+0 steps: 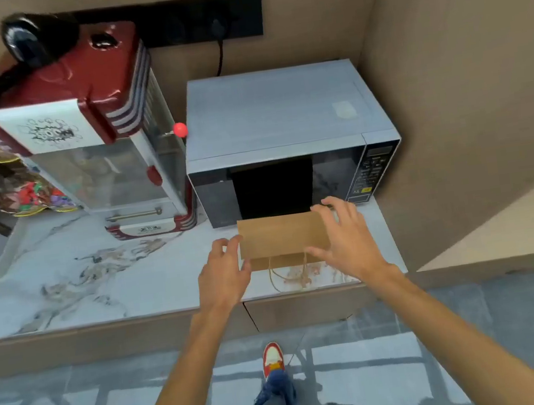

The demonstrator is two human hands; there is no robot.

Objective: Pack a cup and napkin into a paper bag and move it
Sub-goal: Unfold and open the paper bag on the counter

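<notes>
The flat, folded paper bag (282, 236), lying right of centre on the marble surface (98, 275) before the microwave (284, 138), is flanked by a spread left hand (222, 272) and right hand (343, 239), fingers touching its edges; it could slide or crease if lifted unevenly; no cup or napkin is seen; a popcorn machine (97, 139) stands upper left

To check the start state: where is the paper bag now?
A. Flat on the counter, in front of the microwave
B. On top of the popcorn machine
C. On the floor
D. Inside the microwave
A: the paper bag lies folded flat on the counter, just before the microwave.
</notes>
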